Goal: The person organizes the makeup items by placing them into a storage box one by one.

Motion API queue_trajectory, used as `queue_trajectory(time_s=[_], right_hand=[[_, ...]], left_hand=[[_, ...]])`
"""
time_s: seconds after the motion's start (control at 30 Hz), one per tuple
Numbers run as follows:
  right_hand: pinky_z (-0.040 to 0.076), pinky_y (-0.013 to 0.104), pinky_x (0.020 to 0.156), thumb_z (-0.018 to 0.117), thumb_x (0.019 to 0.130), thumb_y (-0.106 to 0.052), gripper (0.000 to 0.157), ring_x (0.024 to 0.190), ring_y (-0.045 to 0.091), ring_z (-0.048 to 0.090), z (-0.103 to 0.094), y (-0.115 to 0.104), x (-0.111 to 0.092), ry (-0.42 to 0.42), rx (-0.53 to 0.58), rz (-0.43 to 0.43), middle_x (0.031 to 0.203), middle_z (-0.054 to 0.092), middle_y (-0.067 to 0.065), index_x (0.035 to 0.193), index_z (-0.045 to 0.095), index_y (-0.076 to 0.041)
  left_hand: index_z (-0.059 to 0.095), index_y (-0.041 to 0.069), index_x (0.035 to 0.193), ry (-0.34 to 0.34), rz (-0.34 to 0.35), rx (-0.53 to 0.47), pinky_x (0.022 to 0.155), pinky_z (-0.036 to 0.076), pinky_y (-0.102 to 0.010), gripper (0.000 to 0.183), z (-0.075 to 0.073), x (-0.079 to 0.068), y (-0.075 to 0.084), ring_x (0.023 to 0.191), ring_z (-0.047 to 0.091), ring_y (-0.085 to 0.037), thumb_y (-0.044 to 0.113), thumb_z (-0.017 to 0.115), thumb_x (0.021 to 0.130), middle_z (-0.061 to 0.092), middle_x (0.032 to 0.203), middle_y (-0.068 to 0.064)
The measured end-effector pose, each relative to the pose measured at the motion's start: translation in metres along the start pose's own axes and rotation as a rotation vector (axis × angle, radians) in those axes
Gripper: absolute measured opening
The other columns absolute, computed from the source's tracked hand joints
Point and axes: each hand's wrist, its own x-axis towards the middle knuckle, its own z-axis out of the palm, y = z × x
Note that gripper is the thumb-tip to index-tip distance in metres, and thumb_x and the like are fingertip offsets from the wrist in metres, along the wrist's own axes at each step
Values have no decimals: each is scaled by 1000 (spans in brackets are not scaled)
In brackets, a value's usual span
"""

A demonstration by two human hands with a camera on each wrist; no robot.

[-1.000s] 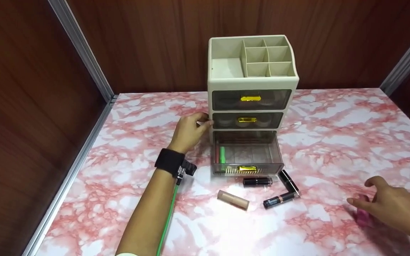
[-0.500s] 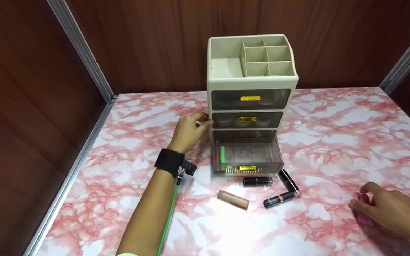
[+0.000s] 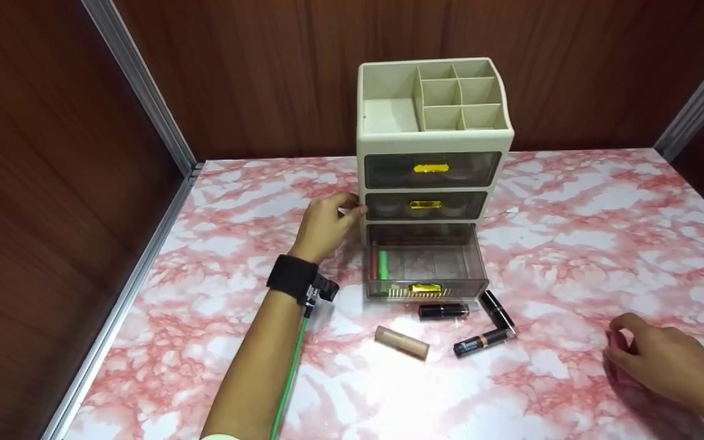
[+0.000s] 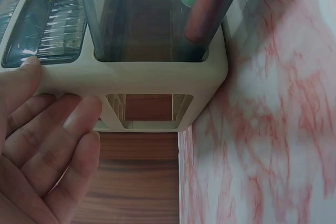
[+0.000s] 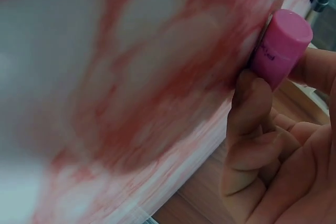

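Observation:
My left hand (image 3: 324,226) holds the left edge of a cream drawer organizer (image 3: 382,144), thumb on its front frame and fingers along its side. The organizer's bottom drawer (image 3: 434,263) is pulled out, with a green tube (image 3: 383,266) and a reddish tube (image 4: 212,9) lying along its left wall. At the right of the table, my right hand (image 3: 673,360) pinches a pink lipstick (image 5: 281,45) between thumb and fingers. From the head, that hand covers part of the lipstick.
Two black lipsticks (image 3: 443,311) (image 3: 497,310) and a black tube with a copper band (image 3: 480,343) lie before the drawer. Left of them is a beige tube (image 3: 402,343). Wooden panels (image 3: 266,79) border the marbled table (image 3: 254,201) behind and at the sides.
My right hand has shifted slightly left and its fingers have closed in on the pink lipstick. The left hand and the organizer look unchanged.

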Motion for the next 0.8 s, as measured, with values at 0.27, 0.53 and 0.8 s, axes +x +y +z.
queue_trajectory(time_s=[0.27,0.53,0.8], right_hand=[[44,34,52,60,82,-32,53,57,11,50,-12,-14,3,40,5,-18,74,57,-1,119,42,0],[42,30,49,61,83,-35,53,54,8,50,-17,-27,9,136,29,-94,73,58,-3,121,43,-2],[40,30,49,60,84,-34,44,55,8,51,-17,-44,20,175,57,-143,70,58,-7,118,46,-10]], left_hand=[[66,18,93,-6,-4,12,64,46,-21,19,-1,0,1,69,59,-7,32,63,82,64,84,9],[66,17,93,-3,2,1,65,46,-23,18,-2,3,2,70,59,-10,31,63,83,64,85,8],[66,18,93,-2,-10,25,65,45,-21,19,-1,0,0,70,57,-4,34,62,83,63,84,11]])
